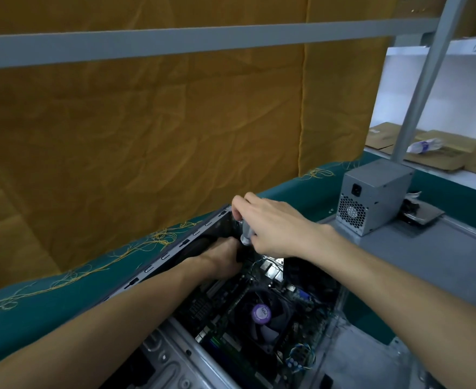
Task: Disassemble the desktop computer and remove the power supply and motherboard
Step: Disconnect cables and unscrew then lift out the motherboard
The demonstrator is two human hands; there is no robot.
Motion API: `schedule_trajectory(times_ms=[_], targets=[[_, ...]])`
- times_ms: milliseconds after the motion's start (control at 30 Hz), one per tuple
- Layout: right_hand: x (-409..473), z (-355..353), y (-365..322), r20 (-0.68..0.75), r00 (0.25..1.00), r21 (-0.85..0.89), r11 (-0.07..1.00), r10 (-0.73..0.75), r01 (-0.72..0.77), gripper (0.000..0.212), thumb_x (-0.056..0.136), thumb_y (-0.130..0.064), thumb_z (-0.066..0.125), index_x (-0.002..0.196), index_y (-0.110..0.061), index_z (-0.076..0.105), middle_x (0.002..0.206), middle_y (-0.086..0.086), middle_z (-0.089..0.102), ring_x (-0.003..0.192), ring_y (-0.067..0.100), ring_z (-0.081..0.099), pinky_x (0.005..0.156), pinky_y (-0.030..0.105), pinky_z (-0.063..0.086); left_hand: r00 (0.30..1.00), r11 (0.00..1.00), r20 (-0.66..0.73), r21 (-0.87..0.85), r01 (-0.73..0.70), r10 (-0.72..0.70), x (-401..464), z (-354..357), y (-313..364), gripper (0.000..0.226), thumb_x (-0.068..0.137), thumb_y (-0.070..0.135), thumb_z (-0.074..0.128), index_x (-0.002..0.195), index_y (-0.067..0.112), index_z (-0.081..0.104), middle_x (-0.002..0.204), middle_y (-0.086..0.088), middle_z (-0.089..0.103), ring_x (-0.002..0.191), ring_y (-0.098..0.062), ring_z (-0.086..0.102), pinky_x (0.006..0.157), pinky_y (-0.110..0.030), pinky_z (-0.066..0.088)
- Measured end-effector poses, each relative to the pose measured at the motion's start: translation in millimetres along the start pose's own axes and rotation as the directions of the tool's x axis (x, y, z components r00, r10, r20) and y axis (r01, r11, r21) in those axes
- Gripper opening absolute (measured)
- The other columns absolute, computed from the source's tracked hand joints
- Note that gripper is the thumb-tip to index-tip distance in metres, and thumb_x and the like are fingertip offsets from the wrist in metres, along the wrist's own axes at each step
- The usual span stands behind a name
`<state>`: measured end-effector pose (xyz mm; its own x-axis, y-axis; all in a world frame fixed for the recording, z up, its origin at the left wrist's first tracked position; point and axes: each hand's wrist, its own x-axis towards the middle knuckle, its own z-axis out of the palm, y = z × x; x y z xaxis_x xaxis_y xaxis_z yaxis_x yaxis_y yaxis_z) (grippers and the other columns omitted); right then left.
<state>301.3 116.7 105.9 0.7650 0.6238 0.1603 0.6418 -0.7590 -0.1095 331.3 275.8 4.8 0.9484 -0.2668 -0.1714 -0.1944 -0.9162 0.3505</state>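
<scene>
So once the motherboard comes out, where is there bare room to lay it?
The grey panel is bare between the power supply and the right forearm. The green cloth right of the supply looks partly free. Inside the case it is crowded: both hands, left hand and right hand, work there.

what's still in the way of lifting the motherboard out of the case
The cooler fan sits on the motherboard, and both hands work inside the case: left hand deep inside, right hand gripping a screwdriver.
</scene>
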Motion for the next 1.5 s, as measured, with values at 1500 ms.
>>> schedule_trajectory(times_ms=[1500], targets=[[0.7,4.8,-2.8,-0.067,0.993,-0.236,0.966,0.095,-0.108,0.043,0.102,-0.057,0.047,0.100,-0.016,0.036,0.080,0.001,0.050,0.074,0.032,0.057,0.055,0.037,0.029,0.982,0.990,-0.147,-0.100,0.103,-0.117,6.0,8.1,0.8,0.020,0.086,0.013,0.066,0.106,0.012,0.065,0.100,-0.007,0.068,0.088,-0.026,0.067,0.064,-0.027,0.044]])
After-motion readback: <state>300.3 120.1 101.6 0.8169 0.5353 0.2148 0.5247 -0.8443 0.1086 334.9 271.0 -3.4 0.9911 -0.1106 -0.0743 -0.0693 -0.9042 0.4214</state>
